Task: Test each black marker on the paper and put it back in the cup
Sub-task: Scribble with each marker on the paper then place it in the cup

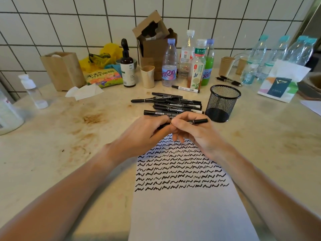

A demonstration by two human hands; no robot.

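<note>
While both hands pinch one marker, the pile waits untested mid-desk; the cup looks empty, the paper well scribbled.

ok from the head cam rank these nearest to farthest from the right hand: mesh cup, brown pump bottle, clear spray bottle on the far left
From the right hand:
1. mesh cup, just beyond it, right
2. brown pump bottle, back, left of centre
3. clear spray bottle, far left

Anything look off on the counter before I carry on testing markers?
Yes: the mesh cup looks empty, the black markers lie piled on the counter beside it. Brown stains mark the counter left of the paper.
</note>
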